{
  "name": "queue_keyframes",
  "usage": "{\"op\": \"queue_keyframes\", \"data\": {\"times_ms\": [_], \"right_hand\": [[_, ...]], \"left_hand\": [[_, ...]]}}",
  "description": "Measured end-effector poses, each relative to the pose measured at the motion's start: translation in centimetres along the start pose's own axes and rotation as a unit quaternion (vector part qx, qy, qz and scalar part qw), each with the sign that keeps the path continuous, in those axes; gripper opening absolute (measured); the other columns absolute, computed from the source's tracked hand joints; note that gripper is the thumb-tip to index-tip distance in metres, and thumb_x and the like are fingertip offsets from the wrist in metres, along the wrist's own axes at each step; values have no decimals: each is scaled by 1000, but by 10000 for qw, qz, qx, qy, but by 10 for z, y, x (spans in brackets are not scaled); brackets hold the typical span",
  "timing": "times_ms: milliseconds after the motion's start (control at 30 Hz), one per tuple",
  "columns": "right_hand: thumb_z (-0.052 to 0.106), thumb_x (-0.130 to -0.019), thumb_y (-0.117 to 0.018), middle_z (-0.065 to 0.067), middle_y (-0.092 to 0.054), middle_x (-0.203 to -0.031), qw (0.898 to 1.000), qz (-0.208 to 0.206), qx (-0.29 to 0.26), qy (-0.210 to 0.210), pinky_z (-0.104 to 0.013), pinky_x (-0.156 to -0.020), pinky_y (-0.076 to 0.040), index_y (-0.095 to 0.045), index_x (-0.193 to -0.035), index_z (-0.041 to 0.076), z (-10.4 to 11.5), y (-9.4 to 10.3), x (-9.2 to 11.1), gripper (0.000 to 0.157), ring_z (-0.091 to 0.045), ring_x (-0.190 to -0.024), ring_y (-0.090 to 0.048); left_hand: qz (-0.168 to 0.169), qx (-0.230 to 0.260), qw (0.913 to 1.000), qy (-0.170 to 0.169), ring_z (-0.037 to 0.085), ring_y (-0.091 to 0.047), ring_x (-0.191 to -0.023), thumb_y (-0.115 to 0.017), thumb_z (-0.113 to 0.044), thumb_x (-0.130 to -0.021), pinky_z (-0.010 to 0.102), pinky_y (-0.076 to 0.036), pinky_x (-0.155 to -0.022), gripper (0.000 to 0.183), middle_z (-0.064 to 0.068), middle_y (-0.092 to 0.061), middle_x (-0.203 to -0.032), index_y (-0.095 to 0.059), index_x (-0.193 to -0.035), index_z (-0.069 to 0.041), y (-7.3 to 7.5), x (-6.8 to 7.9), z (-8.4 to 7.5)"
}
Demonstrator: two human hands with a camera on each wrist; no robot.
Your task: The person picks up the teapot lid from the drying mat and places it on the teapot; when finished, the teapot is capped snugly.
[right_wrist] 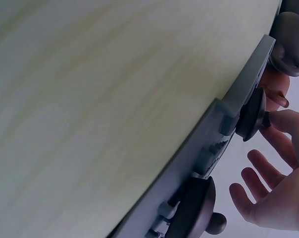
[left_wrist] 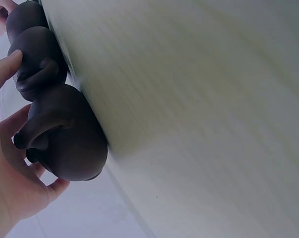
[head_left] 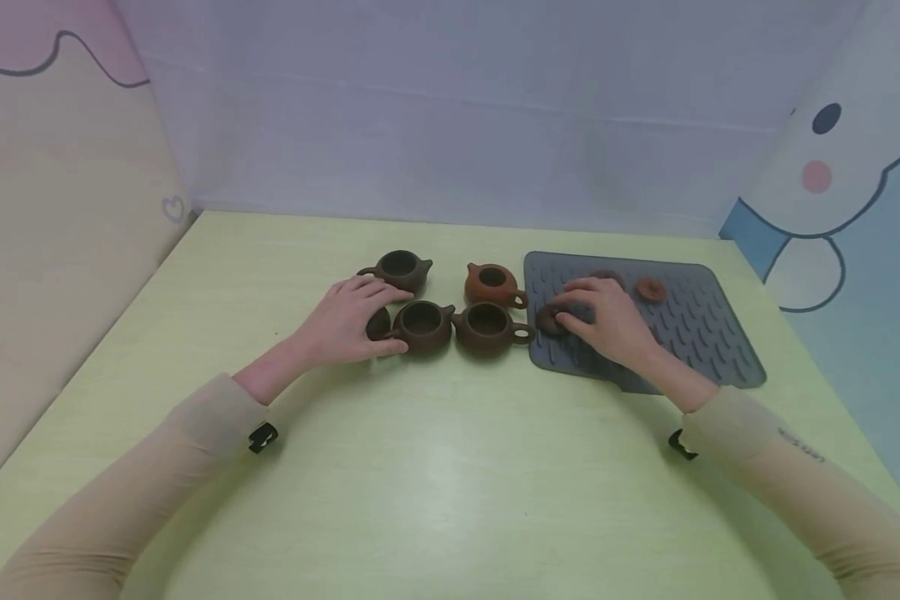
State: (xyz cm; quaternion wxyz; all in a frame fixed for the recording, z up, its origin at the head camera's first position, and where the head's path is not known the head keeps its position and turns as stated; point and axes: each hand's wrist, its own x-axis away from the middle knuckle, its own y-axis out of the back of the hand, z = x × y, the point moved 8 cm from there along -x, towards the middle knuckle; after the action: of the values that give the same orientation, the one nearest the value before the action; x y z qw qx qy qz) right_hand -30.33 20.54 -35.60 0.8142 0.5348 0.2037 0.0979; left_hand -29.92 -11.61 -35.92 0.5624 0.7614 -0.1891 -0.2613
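My left hand [head_left: 352, 321] grips a dark teapot [left_wrist: 73, 139], which it mostly hides in the head view. Its thumb reaches beside a second dark teapot [head_left: 422, 327], and its other fingers go behind the gripped one. Another dark teapot [head_left: 401, 267] stands just past the fingers. My right hand [head_left: 607, 321] pinches the knob of a dark round lid [right_wrist: 252, 115] between thumb and forefinger, at the left side of the grey mat [head_left: 712, 333]. The remaining fingers of that hand are spread above the mat.
A dark brown teapot [head_left: 483, 329] and a reddish-brown teapot [head_left: 490, 285] stand between the hands, both without lids. On the mat lie a reddish lid [head_left: 651, 290] and a dark lid [head_left: 606, 274], partly covered by the right hand. A pale cloth wall [head_left: 450, 108] closes the back.
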Motion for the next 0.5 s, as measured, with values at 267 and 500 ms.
{"op": "queue_keyframes", "data": {"times_ms": [267,500], "right_hand": [[14,-92,-70,-23,-60,-133,9999,50,-46,-80,-60,-107,-37,-73,-113,6,0,-2,-3,23,-43,-127,-47],[12,-92,-69,-24,-59,-132,9999,28,-114,-11,-60,-106,-37,-72,-113,3,1,-1,-3,22,-43,-125,-47]], "left_hand": [[-12,7,10000,52,33,-45,-134,-73,-53,-81,62,-36,-108,64,6,-60,-136,-59,-135,-22,0,0,0],[-15,70,10000,31,33,-46,-133,-74,-53,-81,62,-36,-108,63,5,-62,-134,-60,-134,-22,0,0,0]]}}
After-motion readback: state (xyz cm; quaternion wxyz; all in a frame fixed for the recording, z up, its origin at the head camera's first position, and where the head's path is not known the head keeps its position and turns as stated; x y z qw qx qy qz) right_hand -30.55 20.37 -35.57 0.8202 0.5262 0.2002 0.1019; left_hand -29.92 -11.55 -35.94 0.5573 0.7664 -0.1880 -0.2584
